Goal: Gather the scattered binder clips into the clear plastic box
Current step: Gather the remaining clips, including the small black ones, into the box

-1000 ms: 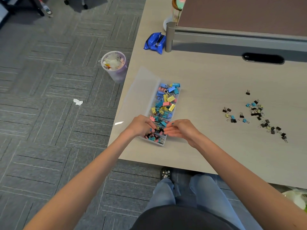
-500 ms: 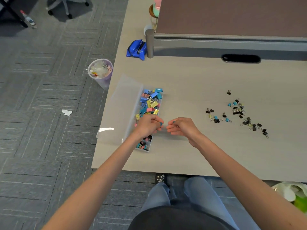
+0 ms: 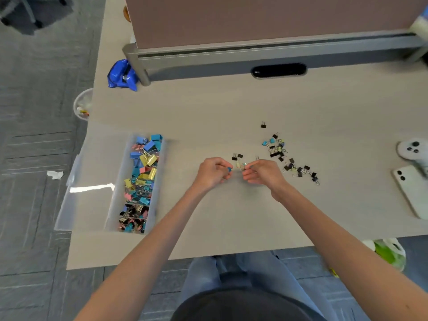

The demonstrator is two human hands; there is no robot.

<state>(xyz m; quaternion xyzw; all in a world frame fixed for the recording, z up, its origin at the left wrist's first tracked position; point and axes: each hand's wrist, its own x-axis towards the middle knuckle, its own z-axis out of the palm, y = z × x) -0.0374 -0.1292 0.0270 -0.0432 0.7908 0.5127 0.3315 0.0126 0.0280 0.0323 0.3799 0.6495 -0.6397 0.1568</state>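
The clear plastic box (image 3: 159,181) lies at the desk's left, packed with blue, yellow, pink and black binder clips; its open lid (image 3: 90,181) is folded out to the left. Small scattered binder clips (image 3: 289,158) lie in a loose pile right of centre, with one lone black clip (image 3: 263,125) behind them and a little group (image 3: 238,158) nearer my hands. My left hand (image 3: 212,173) pinches a small blue clip (image 3: 229,169). My right hand (image 3: 261,172) has its fingers curled at the little group, fingertips on a clip there.
A desk partition (image 3: 254,52) closes off the back. A blue packet (image 3: 121,76) lies at its left end. A white phone (image 3: 412,191) and a white controller (image 3: 414,150) sit at the right edge. A bin (image 3: 82,105) stands on the floor at left.
Both hands have left the box and moved right to the scattered clips. My left hand now holds a small blue clip. The view has shifted right as well.
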